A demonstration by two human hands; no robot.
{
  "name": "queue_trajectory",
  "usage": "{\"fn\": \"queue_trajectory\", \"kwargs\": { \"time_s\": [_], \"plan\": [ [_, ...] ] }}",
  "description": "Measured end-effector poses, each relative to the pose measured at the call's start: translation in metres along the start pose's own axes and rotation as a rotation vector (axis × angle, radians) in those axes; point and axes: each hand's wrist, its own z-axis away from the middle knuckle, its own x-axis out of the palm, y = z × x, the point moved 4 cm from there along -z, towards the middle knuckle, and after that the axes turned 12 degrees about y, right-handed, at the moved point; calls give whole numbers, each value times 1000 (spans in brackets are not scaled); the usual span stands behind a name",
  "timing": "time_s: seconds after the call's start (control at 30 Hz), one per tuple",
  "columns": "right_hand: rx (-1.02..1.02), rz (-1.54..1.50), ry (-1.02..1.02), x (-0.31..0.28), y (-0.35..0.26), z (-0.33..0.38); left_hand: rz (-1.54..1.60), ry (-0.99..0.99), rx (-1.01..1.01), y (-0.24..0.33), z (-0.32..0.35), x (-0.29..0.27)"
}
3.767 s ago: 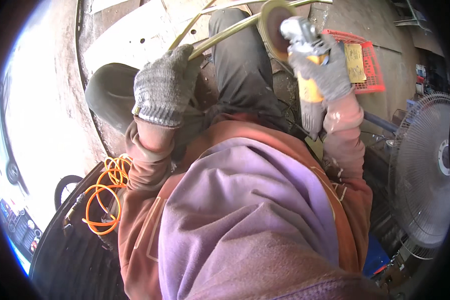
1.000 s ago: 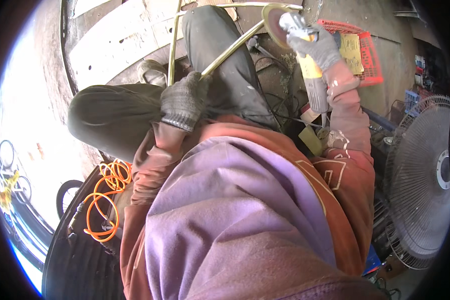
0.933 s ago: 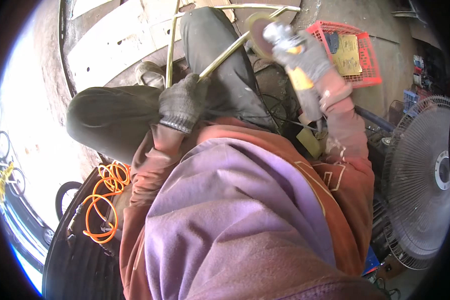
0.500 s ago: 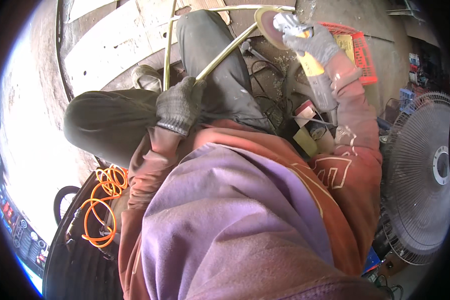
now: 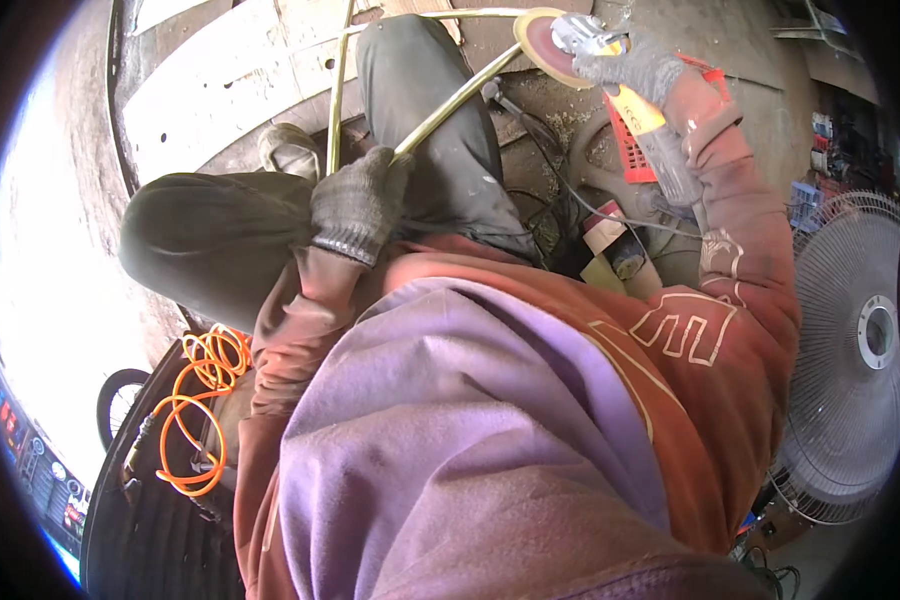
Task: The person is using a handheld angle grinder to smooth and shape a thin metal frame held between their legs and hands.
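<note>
My left hand [image 5: 358, 205], in a grey knit glove, is closed round the near end of a frame of shiny gold-toned metal tubes [image 5: 455, 108]. The frame rests across my bent leg and spreads away from me. In my right hand [image 5: 638, 72], also gloved, is an angle grinder [image 5: 660, 150] with a yellow and grey body. Its round disc [image 5: 545, 48] stands on edge at the far end of the slanting tube. Whether the disc touches the metal I cannot tell. Part of the grinder's head is covered by my fingers.
A red plastic basket [image 5: 632, 148] lies behind the grinder. A grey cable [image 5: 570, 185] crosses the floor near a small red-and-white box [image 5: 604, 236]. To my right stands a large fan [image 5: 820, 400]; at left is a coiled orange hose [image 5: 182, 402]. A pale sheet [image 5: 195, 115] covers the far-left floor.
My right hand and the grinder have shifted slightly right, and my right elbow has swung outward. The left hand keeps its hold on the tube frame, almost unmoved.
</note>
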Motion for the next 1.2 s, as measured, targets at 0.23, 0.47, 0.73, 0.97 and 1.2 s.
{"fn": "queue_trajectory", "kwargs": {
  "time_s": [0.23, 0.47, 0.73, 0.97, 1.2],
  "plan": [
    [-272, 89, -18, 70, -26, 47, 60, 120, 59, -4, 3, 5],
    [-95, -380, 93, 76, -6, 51, 54, 117, 70, -7, 1, 4],
    [-201, -322, 71, 118, -28, 86, 18, 57, 68, -17, 2, 10],
    [-224, -407, 43, 127, -14, 92, 16, 65, 50, -14, 3, 2],
    [-97, -391, 166, 93, 6, 68, 20, 77, 86, -11, 2, 7]
  ]
}}
